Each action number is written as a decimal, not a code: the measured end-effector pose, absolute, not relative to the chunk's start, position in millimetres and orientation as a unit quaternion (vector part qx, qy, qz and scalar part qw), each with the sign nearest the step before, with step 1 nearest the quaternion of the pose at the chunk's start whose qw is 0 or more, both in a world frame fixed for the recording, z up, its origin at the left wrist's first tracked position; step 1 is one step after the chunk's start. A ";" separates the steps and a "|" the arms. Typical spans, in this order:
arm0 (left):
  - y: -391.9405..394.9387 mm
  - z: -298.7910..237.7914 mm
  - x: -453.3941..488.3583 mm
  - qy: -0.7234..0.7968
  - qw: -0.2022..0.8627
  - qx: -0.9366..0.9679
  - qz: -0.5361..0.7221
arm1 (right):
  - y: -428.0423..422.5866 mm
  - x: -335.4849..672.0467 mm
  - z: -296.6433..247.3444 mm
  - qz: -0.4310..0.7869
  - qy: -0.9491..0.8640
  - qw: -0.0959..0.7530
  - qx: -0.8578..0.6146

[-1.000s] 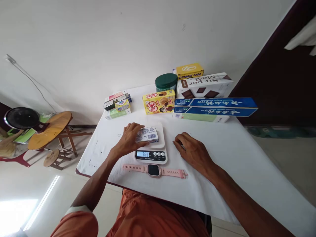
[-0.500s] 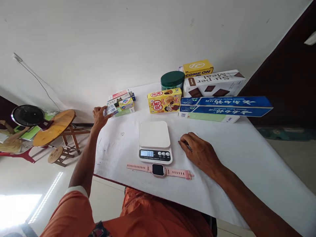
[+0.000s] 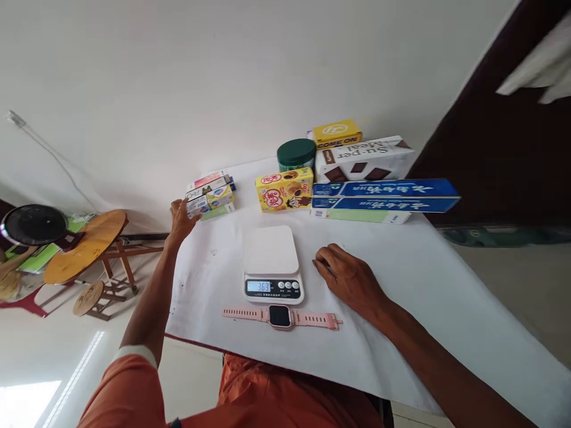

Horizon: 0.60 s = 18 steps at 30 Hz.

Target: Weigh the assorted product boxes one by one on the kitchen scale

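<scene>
My left hand (image 3: 181, 217) reaches to the far left of the table and its thumb and fingers close on the end of a small white box (image 3: 198, 206). That box lies against a pile of small boxes (image 3: 214, 191). A white kitchen scale (image 3: 272, 261) stands in the middle with a bare platform, and its display reads 363. My right hand (image 3: 350, 278) rests palm down on the cloth just right of the scale. Its fingers are curled under, and I cannot make out what they hold, if anything. A pink smartwatch (image 3: 280, 315) lies flat in front of the scale.
At the back of the white-clothed table (image 3: 423, 279) stand a yellow snack box (image 3: 284, 189), a green-lidded jar (image 3: 296, 154), a yellow box (image 3: 336, 134), a white chocolate box (image 3: 363, 157) and long blue boxes (image 3: 383, 196). Round wooden tables (image 3: 84, 246) stand on the floor to the left.
My left hand lifted the small white box off the scale and carried it left to the pile of small boxes. The scale platform is now bare. My right hand stayed put.
</scene>
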<state>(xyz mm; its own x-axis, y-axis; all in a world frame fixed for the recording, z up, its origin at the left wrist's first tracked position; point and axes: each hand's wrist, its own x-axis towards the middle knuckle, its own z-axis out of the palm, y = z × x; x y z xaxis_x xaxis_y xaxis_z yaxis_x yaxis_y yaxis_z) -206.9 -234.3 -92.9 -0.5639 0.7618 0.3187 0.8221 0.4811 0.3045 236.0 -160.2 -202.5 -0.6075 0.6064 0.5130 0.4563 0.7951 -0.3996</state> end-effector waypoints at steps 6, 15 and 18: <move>-218.4 -77.0 -130.5 -0.751 0.165 -0.591 -0.244 | -162.3 232.8 -194.3 0.101 -0.893 0.297 -0.323; -120.2 -84.6 49.9 -0.512 0.052 -0.850 -0.114 | -163.8 228.8 -187.4 0.083 -0.898 0.251 -0.351; -87.3 -93.2 79.5 -0.526 0.055 -0.844 -0.088 | -163.3 227.6 -182.5 0.089 -0.903 0.217 -0.361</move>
<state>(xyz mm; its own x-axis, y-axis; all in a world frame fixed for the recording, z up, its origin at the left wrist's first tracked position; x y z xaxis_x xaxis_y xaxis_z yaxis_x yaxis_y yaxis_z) 79.5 -87.3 -93.2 0.4307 0.8785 0.2068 0.8978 -0.4403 0.0005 227.6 -163.3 -182.5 -0.6453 0.6898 0.3282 0.6123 0.7240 -0.3177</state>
